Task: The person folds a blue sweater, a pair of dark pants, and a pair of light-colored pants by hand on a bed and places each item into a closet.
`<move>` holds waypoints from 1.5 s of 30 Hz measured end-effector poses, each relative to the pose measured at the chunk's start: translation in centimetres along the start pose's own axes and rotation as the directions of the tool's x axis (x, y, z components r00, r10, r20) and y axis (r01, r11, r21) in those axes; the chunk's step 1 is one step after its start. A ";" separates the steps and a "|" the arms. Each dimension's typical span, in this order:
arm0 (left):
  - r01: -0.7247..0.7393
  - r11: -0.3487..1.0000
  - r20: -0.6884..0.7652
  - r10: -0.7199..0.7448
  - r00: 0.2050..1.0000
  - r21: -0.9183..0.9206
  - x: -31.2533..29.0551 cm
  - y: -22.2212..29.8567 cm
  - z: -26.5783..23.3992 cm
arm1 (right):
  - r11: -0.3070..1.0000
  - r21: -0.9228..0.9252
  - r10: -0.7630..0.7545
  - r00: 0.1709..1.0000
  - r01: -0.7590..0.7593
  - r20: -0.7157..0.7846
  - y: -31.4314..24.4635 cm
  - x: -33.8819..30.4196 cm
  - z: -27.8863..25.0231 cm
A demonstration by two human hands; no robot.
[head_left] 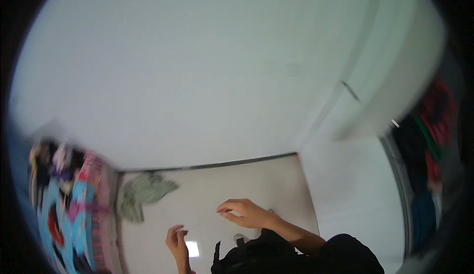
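Observation:
My left hand [176, 239] hangs low in the middle of the view, its fingers loosely bent and apart from the thumb, with nothing seen in it. Farther right and a little higher, my right hand [243, 213] reaches across in front of my body. Its fingers curve forward with a gap to the thumb, and no object shows between them. Both hands are in the air above the pale tiled floor [207, 185]. A crumpled grey-green cloth [144, 195] lies on that floor, beyond and left of my left hand, touched by neither.
A white wall [163, 76] with a dark skirting strip [207, 166] rises ahead. At left, bright blue and pink bedding [81, 214] is piled with mixed items. A white cabinet-like panel [355, 190] stands at right, with dark and red clothes [434, 121] beyond it.

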State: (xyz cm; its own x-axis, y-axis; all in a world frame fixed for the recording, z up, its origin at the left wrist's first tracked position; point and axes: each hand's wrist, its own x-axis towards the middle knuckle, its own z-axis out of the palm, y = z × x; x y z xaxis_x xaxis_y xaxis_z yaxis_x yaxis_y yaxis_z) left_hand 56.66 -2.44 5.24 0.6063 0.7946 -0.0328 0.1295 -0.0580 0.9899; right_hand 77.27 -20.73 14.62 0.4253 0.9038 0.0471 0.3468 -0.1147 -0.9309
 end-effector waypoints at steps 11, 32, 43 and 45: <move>0.237 0.950 -0.568 -0.311 0.762 -0.201 -0.3 -13.6 -27.7 | 0.991 0.057 -0.131 0.801 0.121 0.583 -3.7 26.8 31.0; 0.030 0.892 -0.893 -0.450 -0.018 -0.450 -0.2 -22.3 -69.0 | 0.916 0.255 -0.337 0.249 0.309 0.908 -22.4 52.1 90.0; 0.141 0.967 -0.958 -0.236 0.165 -0.214 6.6 -22.3 -112.8 | 0.960 0.169 -0.256 0.462 0.222 0.849 -30.9 65.9 118.2; 0.139 0.962 -0.950 -0.258 0.178 -0.236 9.1 -24.3 -119.0 | 0.969 0.147 -0.228 0.483 0.200 0.845 -31.3 69.6 123.7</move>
State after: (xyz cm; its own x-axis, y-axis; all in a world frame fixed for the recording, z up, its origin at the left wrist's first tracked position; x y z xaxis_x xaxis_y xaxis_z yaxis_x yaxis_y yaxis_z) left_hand -34.31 78.11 -2.70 -0.6708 0.7301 -0.1305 0.0236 0.1969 0.9801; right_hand -7.39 96.81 2.24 -0.5807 0.8110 -0.0710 0.2979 0.1305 -0.9456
